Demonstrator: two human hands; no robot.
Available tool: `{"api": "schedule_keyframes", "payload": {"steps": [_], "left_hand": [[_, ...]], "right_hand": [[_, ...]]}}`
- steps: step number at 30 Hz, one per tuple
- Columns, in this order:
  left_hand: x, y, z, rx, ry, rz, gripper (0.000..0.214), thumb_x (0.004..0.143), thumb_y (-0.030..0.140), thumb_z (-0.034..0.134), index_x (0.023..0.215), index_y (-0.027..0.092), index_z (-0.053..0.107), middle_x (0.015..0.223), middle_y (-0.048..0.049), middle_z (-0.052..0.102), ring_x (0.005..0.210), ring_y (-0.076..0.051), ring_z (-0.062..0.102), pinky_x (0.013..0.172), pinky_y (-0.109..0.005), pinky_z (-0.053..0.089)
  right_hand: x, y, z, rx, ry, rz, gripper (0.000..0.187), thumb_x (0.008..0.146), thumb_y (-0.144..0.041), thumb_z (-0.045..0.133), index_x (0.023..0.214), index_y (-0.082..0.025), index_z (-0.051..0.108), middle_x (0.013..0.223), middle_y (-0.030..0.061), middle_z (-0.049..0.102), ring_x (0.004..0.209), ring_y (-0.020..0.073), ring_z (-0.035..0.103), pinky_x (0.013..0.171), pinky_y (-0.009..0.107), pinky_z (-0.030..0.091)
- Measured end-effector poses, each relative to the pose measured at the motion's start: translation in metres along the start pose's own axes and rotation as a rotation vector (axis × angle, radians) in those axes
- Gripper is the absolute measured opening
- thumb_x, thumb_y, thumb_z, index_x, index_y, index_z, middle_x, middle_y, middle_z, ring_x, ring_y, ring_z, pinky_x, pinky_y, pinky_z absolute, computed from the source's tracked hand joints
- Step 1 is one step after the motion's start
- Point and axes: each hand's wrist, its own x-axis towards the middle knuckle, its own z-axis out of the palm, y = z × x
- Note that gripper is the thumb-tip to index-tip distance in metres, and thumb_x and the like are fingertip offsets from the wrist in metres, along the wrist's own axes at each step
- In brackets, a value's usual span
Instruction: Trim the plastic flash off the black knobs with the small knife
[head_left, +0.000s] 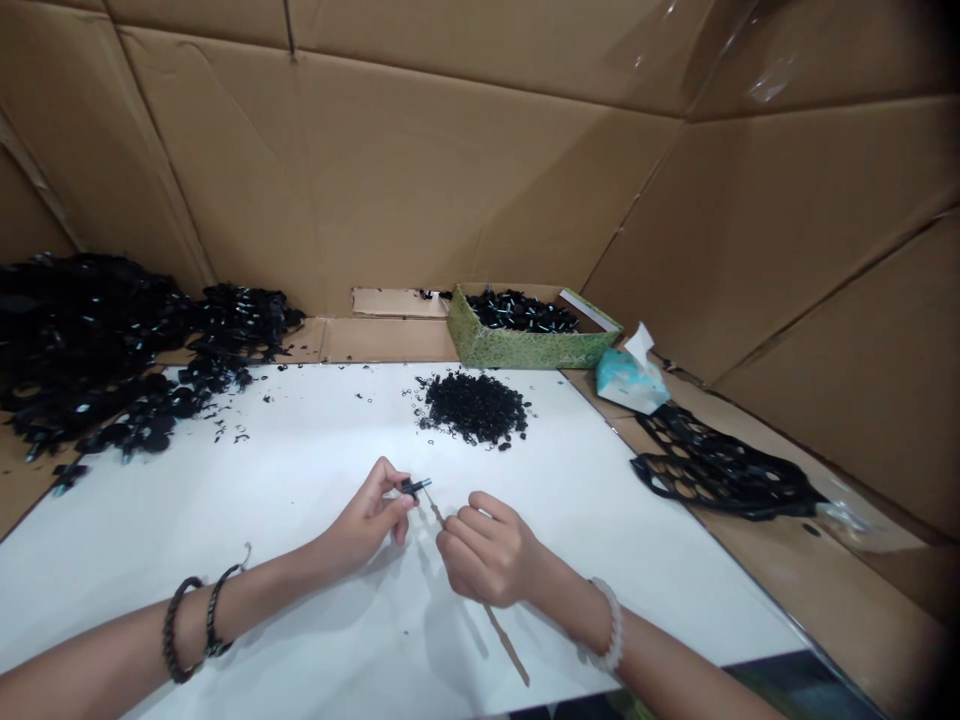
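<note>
Between thumb and fingers, my left hand (pixel 379 510) pinches a small black part with a metal pin (pixel 417 487), its shiny end pointing right. My right hand (pixel 491 550) is closed around a thin tan stick (pixel 508 645). The stick's narrow upper tip comes up beside the pin; whether they touch I cannot tell. Its lower end sticks out below my right fist. Beyond both hands lies a heap of tiny black rings and bits (pixel 476 408) on the white board (pixel 315 430).
At the back stands a green box (pixel 525 350) holding many black pieces with metal pins. A large pile of similar black parts (pixel 90 330) covers the left. On the right are a tissue pack (pixel 634 378) and a perforated black sheet (pixel 727 465). Cardboard walls (pixel 450 170) enclose the workplace.
</note>
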Motion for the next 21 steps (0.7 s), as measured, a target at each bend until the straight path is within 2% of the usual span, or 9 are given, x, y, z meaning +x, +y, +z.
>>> {"api": "schedule_keyframes", "payload": {"steps": [9,21], "left_hand": [[0.001,-0.005,-0.002,-0.010,0.008,-0.005,0.028,0.086,0.046,0.046,0.087,0.022,0.031,0.057,0.0101,0.041,0.050,-0.007,0.042,0.059,-0.024,0.031],[0.001,-0.005,0.003,0.039,0.062,-0.044,0.034,0.084,0.052,0.046,0.086,0.022,0.030,0.052,0.0106,0.040,0.050,-0.009,0.039,0.058,-0.025,0.032]], "right_hand": [[-0.004,-0.007,0.012,0.004,0.044,0.033,0.016,0.068,-0.006,0.040,0.060,-0.019,0.040,0.051,-0.0024,0.032,0.050,0.0128,0.024,0.051,0.030,0.016],[-0.003,-0.008,0.018,0.039,0.057,0.068,0.016,0.066,-0.007,0.038,0.055,-0.019,0.038,0.051,-0.0013,0.030,0.052,0.0140,0.024,0.051,0.030,0.019]]}}
